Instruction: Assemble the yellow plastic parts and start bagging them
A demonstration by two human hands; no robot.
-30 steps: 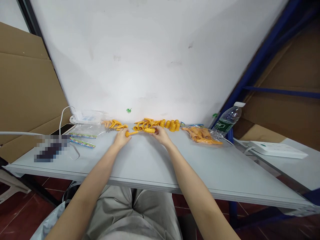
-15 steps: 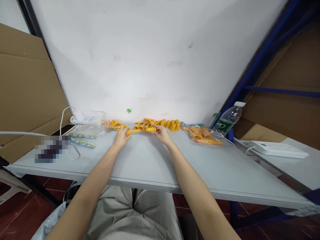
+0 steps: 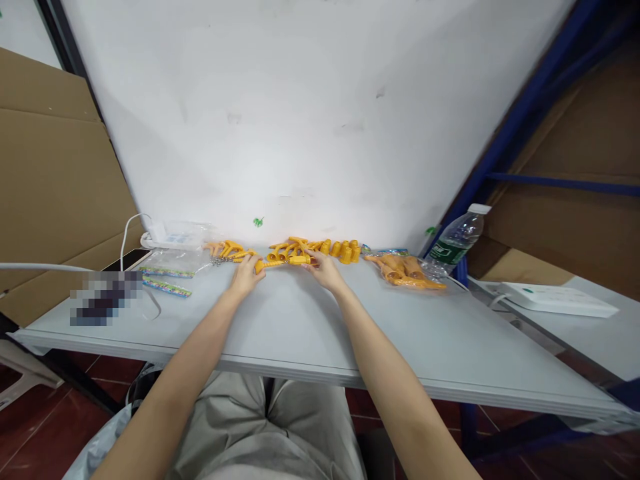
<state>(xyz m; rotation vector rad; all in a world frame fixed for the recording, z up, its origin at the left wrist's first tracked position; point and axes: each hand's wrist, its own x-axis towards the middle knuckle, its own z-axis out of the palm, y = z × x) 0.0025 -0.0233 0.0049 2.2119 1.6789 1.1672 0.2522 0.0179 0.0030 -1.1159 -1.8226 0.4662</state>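
Observation:
My left hand (image 3: 245,277) is closed on a yellow plastic piece with a spiral shaft (image 3: 273,264), which lies sideways and points right. A yellow ribbed cylinder (image 3: 300,260) is gripped by the fingers of my right hand (image 3: 324,270). The shaft's tip is right by the cylinder's left end; whether they touch, I cannot tell. Behind my hands, along the wall, lie several yellow handle-like pieces (image 3: 281,251). Several yellow cup-shaped pieces (image 3: 346,251) stand to the right of my right hand. Left of them all, more yellow pieces (image 3: 227,248) lie with small metal bits (image 3: 220,260).
A clear bag of orange-yellow parts (image 3: 407,270) and a water bottle (image 3: 459,240) are at the right. On the left are clear plastic bags (image 3: 175,260), a phone (image 3: 131,259) and a white cable (image 3: 123,240). A white power strip (image 3: 557,299) sits on the side table.
My left hand has shifted slightly right with the spiral-shaft piece, bringing its tip closer to the cylinder. My right hand is nearly still.

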